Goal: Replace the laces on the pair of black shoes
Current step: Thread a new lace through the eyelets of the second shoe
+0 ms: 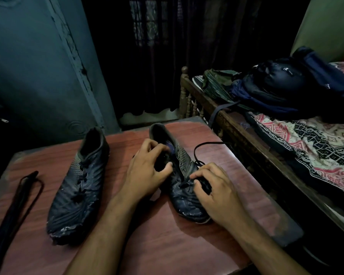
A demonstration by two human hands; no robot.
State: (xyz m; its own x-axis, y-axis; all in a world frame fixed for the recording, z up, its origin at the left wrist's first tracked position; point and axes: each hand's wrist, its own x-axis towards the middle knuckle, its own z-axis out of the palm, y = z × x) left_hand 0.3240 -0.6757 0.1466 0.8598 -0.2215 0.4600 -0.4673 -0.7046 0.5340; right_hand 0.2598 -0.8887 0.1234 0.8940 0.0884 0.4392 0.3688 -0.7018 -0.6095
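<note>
Two worn black shoes lie on a reddish wooden table point(151, 235), toes toward me. The left shoe point(79, 187) is laced and untouched. The right shoe point(184, 199) sits between my hands. My left hand point(147, 171) grips its left side near the collar, fingers curled over the upper. My right hand point(213, 191) pinches the black lace point(199, 155) at the eyelets; a loose loop of that lace runs out toward the table's right edge. A bundle of spare black laces point(22, 197) lies at the table's left.
A wooden-framed bed point(246, 135) with a patterned cover stands close along the table's right side, with a dark backpack point(282, 84) and folded clothes on it. A blue-grey door point(38, 66) is at the back left, a dark curtain behind.
</note>
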